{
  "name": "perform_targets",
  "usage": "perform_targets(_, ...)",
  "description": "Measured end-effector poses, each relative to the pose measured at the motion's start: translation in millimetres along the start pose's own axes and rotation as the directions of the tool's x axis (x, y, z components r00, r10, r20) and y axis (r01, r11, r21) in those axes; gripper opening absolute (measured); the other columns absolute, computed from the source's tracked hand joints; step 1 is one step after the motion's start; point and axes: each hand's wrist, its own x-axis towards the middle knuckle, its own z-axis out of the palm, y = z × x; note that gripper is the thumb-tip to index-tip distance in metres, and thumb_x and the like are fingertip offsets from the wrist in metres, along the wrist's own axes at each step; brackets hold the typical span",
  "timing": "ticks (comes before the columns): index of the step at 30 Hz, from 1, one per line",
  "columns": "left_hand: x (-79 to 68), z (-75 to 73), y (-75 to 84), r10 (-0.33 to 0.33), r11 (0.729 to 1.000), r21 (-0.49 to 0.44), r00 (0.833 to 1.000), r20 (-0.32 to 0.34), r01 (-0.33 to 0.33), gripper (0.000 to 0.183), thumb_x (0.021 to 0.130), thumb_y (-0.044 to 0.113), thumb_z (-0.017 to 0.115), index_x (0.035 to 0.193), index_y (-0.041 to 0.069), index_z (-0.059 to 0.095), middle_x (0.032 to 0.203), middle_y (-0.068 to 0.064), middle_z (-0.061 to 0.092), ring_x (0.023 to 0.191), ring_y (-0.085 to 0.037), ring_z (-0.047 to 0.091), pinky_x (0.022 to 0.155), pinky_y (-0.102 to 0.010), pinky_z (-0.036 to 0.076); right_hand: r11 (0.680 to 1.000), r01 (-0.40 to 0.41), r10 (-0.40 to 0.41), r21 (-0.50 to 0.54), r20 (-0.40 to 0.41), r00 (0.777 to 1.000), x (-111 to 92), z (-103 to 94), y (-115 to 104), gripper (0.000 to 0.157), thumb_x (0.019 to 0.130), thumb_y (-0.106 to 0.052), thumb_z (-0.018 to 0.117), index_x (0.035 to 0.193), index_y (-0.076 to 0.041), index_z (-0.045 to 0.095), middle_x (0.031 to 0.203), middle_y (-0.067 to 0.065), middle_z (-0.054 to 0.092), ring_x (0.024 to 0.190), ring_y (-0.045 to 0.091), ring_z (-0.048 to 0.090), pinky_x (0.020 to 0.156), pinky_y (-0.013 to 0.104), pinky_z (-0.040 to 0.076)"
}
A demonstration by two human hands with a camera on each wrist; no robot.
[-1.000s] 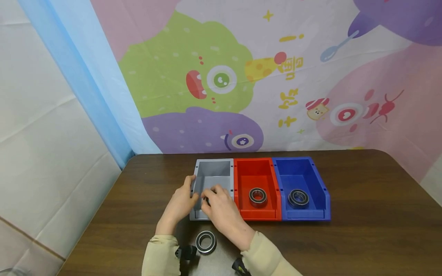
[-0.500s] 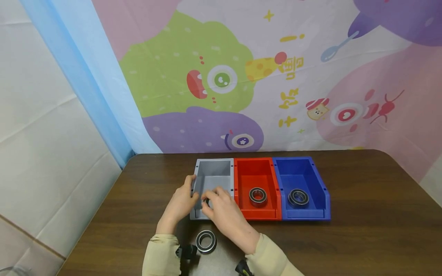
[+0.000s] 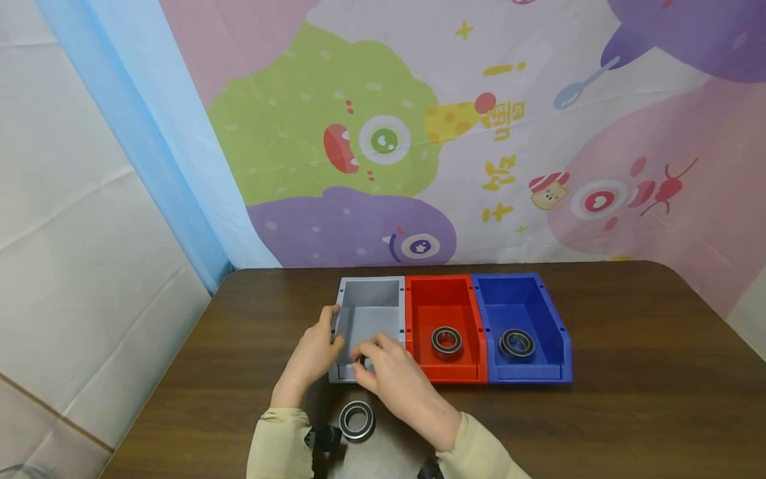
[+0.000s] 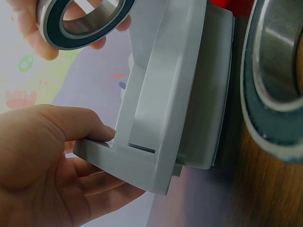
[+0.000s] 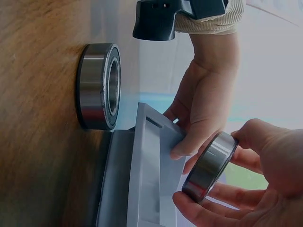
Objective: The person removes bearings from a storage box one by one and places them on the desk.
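Observation:
My left hand point(image 3: 310, 356) grips the left side wall of the grey bin point(image 3: 374, 293), thumb inside and fingers outside, as the left wrist view shows. My right hand point(image 3: 397, 382) pinches a steel bearing point(image 5: 210, 165) by its rim. That bearing is tilted above the grey bin's low front; in the head view the fingers mostly hide it. A second bearing point(image 3: 356, 420) lies flat on the table in front of the grey bin, between my forearms, and shows large in the right wrist view.
The red bin point(image 3: 445, 293) adjoins the grey one and has a bearing point(image 3: 447, 342) inside. Right of it stands the blue bin point(image 3: 509, 289), also with a bearing point(image 3: 517, 344). A printed curtain point(image 3: 335, 226) hangs behind the brown table point(image 3: 634, 332).
My right hand has drawn slightly back toward the front of the grey bin, holding the bearing. The left hand stays on the bin wall.

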Motion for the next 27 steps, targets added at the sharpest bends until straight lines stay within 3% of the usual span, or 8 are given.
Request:
perform_targets(6, 0.1, 0.1, 0.3, 0.004, 1.0, 0.013, 1.0, -0.007, -0.004, 0.056, 0.086, 0.009, 0.05, 0.138, 0.007, 0.029, 0.054, 0.002, 0.034, 0.044, -0.012, 0.032, 0.043, -0.027, 0.03, 1.0, 0.018, -0.019, 0.012, 0.018, 1.0, -4, -0.1, 2, 0.013, 0.084, -0.02, 0.061, 0.095, -0.015, 0.066, 0.085, 0.001, 0.056, 0.069, 0.009, 0.052, 0.059, 0.016, 0.047)
perform_targets(14, -0.5, -0.4, 1.1, 0.004, 1.0, 0.027, 1.0, -0.021, -0.003, 0.055, 0.085, 0.009, 0.051, 0.137, 0.007, 0.031, 0.056, 0.001, 0.035, 0.046, -0.013, 0.034, 0.044, -0.028, 0.031, 0.999, 0.037, -0.036, -0.006, 0.036, 0.999, -8, -2.4, 4, 0.012, 0.082, -0.02, 0.062, 0.093, -0.015, 0.067, 0.085, -0.001, 0.057, 0.072, 0.01, 0.053, 0.064, 0.02, 0.049)
perform_targets(27, -0.7, -0.3, 1.3, -0.005, 1.0, 0.019, 1.0, -0.011, 0.005, 0.055, 0.086, 0.009, 0.051, 0.137, 0.008, 0.03, 0.055, 0.002, 0.032, 0.044, -0.012, 0.031, 0.042, -0.028, 0.03, 1.0, 0.002, -0.006, 0.016, 0.214, 0.977, -8, -10.6, 9, 0.018, 0.084, -0.023, 0.061, 0.098, -0.014, 0.068, 0.091, 0.0, 0.058, 0.075, 0.009, 0.053, 0.067, 0.019, 0.049)
